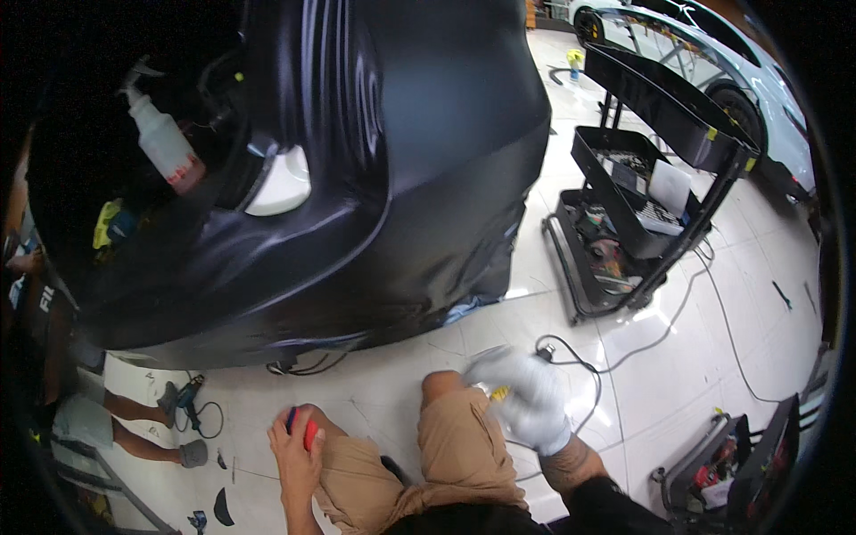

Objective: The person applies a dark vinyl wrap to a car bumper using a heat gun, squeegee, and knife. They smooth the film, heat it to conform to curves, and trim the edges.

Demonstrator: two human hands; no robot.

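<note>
My bare left hand (296,455) rests by my left knee, its fingers closed round a small red and dark blue block (310,434). Beside my right knee, my right hand (526,406) wears a whitish glove and is smeared by motion. A small yellow object (499,393) shows between its curled fingers; its kind is unclear. Ahead of me a glossy black film (446,160) covers a large rounded car body, wrinkled along its lower edge. A white patch (283,183) shows through an opening in the black surface. Neither hand touches the film.
A spray bottle (165,143) with reddish liquid is at upper left. A black tiered tool cart (624,196) stands right, with cables (660,339) on the tiled floor. Another person's legs (134,428) are at left, near a corded tool (189,397). A toolbox (722,468) sits lower right.
</note>
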